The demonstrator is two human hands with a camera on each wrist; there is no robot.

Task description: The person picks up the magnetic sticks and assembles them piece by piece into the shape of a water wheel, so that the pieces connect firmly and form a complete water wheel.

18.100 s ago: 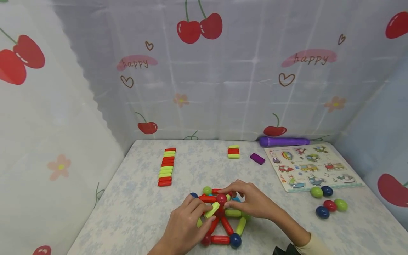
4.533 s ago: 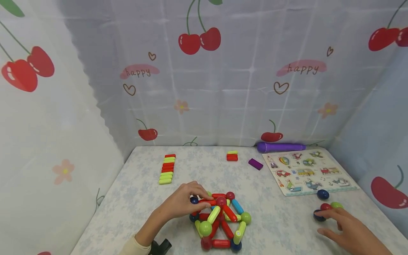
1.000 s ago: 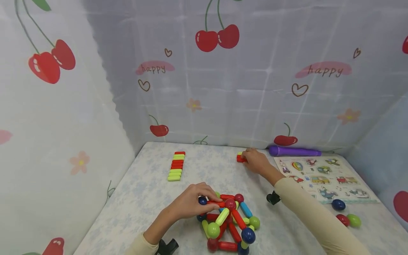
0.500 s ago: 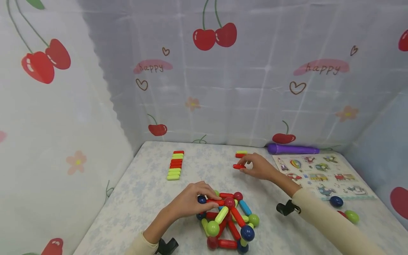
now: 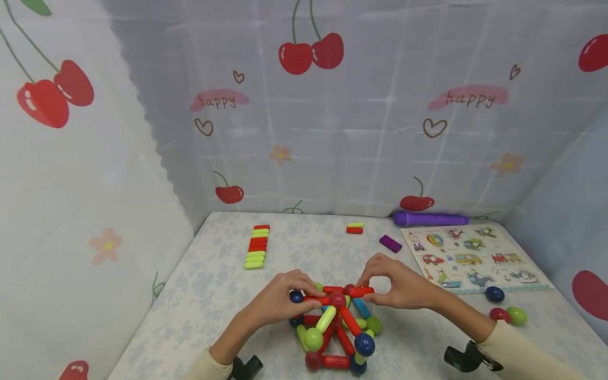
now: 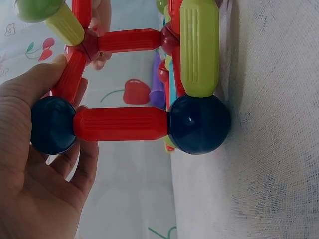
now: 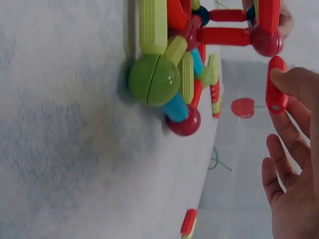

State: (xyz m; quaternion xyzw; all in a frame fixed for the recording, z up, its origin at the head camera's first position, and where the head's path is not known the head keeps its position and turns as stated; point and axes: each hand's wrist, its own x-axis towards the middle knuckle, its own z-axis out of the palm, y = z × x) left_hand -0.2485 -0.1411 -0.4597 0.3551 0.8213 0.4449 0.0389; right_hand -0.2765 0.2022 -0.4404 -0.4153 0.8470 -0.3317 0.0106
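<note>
A frame of magnetic rods and balls [image 5: 335, 362] stands on the table, with red, yellow-green and blue rods joined by red, green and dark blue balls. My left hand [image 5: 272, 305] pinches a red rod [image 6: 70, 79] at its upper left, beside a dark blue ball [image 6: 52, 125]. Between thumb and fingertips, my right hand [image 5: 404, 285] holds a loose red magnetic rod [image 7: 276, 89]. In the right wrist view one end of this rod is close to the upper red ball [image 7: 267, 41], with a small gap showing.
A row of red and yellow-green rods [image 5: 257, 247] lies at back left, and two more rods [image 5: 354, 230] lie at the back. A purple block [image 5: 390, 244], a purple microphone-like stick [image 5: 429, 219], a picture board [image 5: 475, 258] and loose balls [image 5: 517, 315] occupy the right.
My right hand has taken a red rod from the small group at the back and brought it forward to the frame's top. My left hand keeps its hold on the frame.
</note>
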